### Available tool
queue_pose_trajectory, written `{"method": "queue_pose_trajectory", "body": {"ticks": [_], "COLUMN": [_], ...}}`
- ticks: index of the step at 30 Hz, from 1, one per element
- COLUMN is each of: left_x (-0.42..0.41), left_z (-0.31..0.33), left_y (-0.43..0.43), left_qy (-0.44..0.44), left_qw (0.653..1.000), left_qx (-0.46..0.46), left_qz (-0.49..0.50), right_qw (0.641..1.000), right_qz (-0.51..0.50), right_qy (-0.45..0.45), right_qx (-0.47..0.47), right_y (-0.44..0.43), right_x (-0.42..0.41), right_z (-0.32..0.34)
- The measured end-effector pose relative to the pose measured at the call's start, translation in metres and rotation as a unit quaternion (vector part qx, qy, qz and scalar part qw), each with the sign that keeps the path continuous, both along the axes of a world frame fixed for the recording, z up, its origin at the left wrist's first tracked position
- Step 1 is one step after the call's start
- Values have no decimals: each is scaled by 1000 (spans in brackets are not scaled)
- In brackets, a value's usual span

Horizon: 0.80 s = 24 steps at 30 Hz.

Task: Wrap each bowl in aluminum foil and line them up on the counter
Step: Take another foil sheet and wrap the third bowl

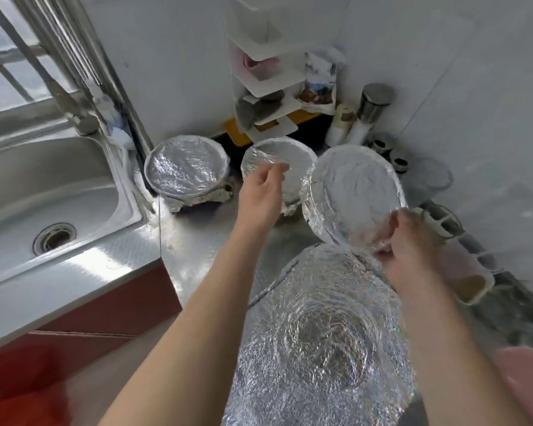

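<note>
2 round foil-wrapped bowls are sitting upper-centre on the steel bench; right hand is pinching the rim of a tilted 3rd foil-wrapped bowl, risking a slip. Left hand is hovering half-curled; its grip is unclear.

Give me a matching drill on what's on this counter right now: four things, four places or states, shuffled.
Things
1. left foil-wrapped bowl
2. middle foil-wrapped bowl
3. right foil-wrapped bowl
4. crumpled foil sheet

Places or states
a. tilted, rim gripped by the right hand
b. standing beside the sink
c. nearest the camera
d. partly behind the left hand

Pairs: 1-b, 2-d, 3-a, 4-c.
</note>
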<state>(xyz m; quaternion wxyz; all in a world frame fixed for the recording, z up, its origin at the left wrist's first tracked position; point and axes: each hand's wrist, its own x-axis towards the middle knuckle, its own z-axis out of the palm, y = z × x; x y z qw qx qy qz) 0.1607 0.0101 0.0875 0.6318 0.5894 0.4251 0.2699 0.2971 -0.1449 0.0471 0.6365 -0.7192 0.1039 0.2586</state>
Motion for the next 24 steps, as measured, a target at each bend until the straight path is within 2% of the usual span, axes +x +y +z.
{"method": "queue_pose_trajectory", "body": {"ticks": [4, 8, 13, 18, 24], "left_x": [26, 55, 89, 83, 67], "left_z": [-9, -20, -98, -75, -80], "left_y": [-20, -34, -24, -30, -20], "left_qy": [-3, -6, 16, 16, 35], "left_qw": [994, 986, 979, 972, 983], "left_qx": [-8, -100, -164, -203, -170], "left_qz": [-109, -134, -119, -115, -65], "right_qw": [997, 993, 983, 983, 982], "right_qz": [-62, -103, -166, -155, -120], "right_qy": [32, 61, 73, 92, 134], "right_qx": [17, 18, 31, 42, 57], "right_y": [-4, 1, 9, 13, 9], "right_x": [25, 36, 32, 29, 28], "right_z": [-11, -28, -46, -51, -55]}}
